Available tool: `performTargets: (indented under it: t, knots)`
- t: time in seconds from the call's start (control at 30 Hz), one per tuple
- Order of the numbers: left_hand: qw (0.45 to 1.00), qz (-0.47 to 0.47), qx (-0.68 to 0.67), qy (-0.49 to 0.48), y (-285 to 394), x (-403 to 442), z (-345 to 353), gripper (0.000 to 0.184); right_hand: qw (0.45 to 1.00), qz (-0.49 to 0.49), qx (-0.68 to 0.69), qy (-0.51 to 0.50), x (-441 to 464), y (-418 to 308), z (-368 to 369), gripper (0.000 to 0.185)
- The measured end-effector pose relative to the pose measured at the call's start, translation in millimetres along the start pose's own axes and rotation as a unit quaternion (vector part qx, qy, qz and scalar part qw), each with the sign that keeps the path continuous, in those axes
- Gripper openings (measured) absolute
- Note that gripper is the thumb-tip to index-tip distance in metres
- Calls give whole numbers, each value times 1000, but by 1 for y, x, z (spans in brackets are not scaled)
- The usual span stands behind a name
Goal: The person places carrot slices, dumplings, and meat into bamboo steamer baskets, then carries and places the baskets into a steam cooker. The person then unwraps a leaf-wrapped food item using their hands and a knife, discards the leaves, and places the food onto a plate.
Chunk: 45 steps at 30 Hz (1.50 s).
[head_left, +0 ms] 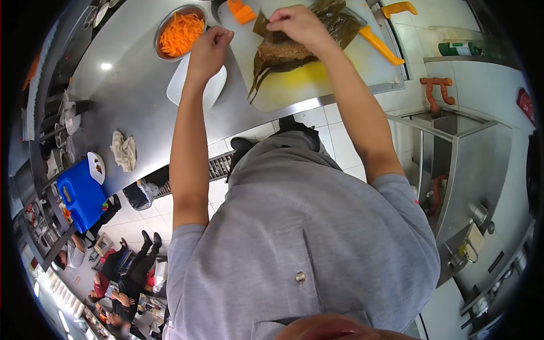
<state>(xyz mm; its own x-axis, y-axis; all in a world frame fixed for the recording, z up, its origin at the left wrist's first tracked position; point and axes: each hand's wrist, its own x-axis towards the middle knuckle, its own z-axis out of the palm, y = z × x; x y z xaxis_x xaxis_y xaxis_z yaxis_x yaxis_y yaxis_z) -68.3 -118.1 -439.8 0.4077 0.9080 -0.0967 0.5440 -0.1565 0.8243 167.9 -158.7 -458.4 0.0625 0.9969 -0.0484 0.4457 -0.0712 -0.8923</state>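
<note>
My left hand [208, 52] is closed, fingertips pinched together, above a white dish [217, 85] and beside a metal bowl [158, 50] of shredded carrot [181, 35]. Anything inside that pinch is too small or hidden to make out. With thumb and fingers, my right hand [303, 27] grips the edge of a dark brownish-green leaf [340, 25]. The leaf lies spread on a white cutting board [263, 102], and a mound of brown shredded filling [283, 52] rests on it. Orange pieces [241, 11] sit at the board's far edge.
A yellow-handled knife [381, 46] lies right of the leaf. Another yellow handle [399, 8] is beyond it. On the steel counter's [113, 90] left are a crumpled cloth [123, 151] and a blue container [82, 195]. A metal sink unit [473, 170] stands right. Other people are in the background.
</note>
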Motion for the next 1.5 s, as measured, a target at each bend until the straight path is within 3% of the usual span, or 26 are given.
performTargets:
  t: [0.07,0.17,0.37,0.5,0.57,0.63,0.7,0.83,0.87,0.93,0.97,1.07,1.13,1.17,1.2,1.23,1.3,1.37,1.43,1.5]
  knots:
    - [996,76,-11,46,5,-6,15,27,999,18,48,13,1,-5,-14,6]
    - [996,78,15,36,6,-10,37,30,992,46,118,10,11,12,-21,7]
    - [994,103,43,22,3,-6,64,25,990,98,1,102,17,21,-58,12]
    - [997,71,35,15,6,-4,64,26,976,119,-81,161,30,63,-89,16]
    - [997,70,41,13,5,-3,64,26,952,70,-211,209,30,76,-100,17]
    - [998,68,15,7,3,-3,66,28,948,77,-242,194,38,93,-102,17]
    - [998,59,30,25,13,-7,67,30,929,23,-314,192,43,97,-96,17]
    - [989,16,112,91,12,-29,67,38,937,56,-295,176,57,80,-88,17]
    - [990,15,115,86,12,-38,66,38,936,61,-304,164,59,75,-85,16]
    - [991,-109,74,24,15,-53,65,35,935,69,-311,153,61,71,-85,16]
    - [991,-109,76,22,11,-59,68,35,938,73,-309,141,61,70,-86,16]
    - [996,-54,33,67,6,-72,75,22,936,69,-312,145,54,63,-93,15]
    - [986,84,88,115,11,-81,79,10,934,57,-317,158,39,54,-96,15]
    - [986,80,89,118,12,-83,78,10,920,9,-340,195,26,47,-98,14]
    - [973,145,138,118,14,-85,76,9,902,-41,-363,231,15,41,-99,14]
    - [953,209,185,115,16,-88,74,10,904,-44,-361,225,7,39,-99,14]
    - [944,219,225,102,14,-93,71,12,884,-73,-396,237,-7,35,-101,9]
    - [905,289,306,62,5,-97,69,14,886,-89,-406,204,-31,32,-108,16]
    - [905,283,311,62,-1,-99,69,15,876,-210,-433,48,-49,37,-119,27]
    - [905,278,317,60,-6,-99,68,16,851,-222,-476,27,-72,45,-124,29]
